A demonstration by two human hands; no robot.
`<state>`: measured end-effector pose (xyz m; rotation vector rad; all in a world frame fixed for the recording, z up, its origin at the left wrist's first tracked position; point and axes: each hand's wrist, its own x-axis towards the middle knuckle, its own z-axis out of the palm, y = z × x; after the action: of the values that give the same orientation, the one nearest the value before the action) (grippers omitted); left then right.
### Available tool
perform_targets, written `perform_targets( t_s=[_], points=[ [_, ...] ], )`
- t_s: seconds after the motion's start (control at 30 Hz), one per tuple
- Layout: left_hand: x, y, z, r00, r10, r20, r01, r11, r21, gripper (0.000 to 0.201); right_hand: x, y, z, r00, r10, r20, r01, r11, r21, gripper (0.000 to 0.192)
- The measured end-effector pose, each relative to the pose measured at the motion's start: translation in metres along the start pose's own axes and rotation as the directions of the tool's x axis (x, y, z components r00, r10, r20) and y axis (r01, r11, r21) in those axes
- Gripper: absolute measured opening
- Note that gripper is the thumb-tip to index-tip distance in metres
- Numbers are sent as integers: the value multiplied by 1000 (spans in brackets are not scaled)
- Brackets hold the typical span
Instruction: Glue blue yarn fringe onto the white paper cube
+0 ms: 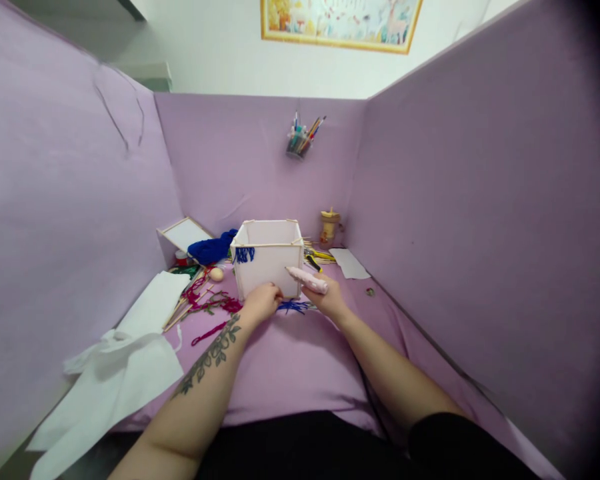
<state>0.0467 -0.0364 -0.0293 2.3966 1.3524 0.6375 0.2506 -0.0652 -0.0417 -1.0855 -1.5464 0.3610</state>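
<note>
A white open-topped box (267,259) with wooden stick edges stands in the middle of the purple table. A patch of blue yarn (244,254) hangs on its front wall near the upper left. My left hand (261,301) rests at the bottom of the box's front face, fingers curled against it. My right hand (327,298) holds a pink glue gun (307,279), whose tip points left at the front wall of the box. More blue yarn (294,306) lies on the table between my hands.
Left of the box lie magenta yarn (211,303), wooden sticks, a blue cloth (211,249) and white paper sheets (130,360). A pen holder (299,141) hangs on the back wall. A wooden figure (329,227) and a white sheet (349,263) sit at the back right. Purple partitions enclose the desk.
</note>
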Motion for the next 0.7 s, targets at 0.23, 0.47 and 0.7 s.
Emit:
perform_targets(
  t_s=[0.23, 0.47, 0.7],
  points=[
    [-3, 9, 17, 1000, -7, -23, 9, 998, 57, 21, -5, 3, 5, 990, -107, 96, 117, 988, -97, 16],
    [-1, 20, 25, 996, -89, 21, 86, 988, 132, 20, -5, 1, 3, 995, -79, 53, 82, 995, -63, 15],
    [-1, 7, 15, 998, -43, -36, 43, 999, -4, 13, -2, 4, 3, 983, 86, 162, -119, 971, 207, 23]
  ],
)
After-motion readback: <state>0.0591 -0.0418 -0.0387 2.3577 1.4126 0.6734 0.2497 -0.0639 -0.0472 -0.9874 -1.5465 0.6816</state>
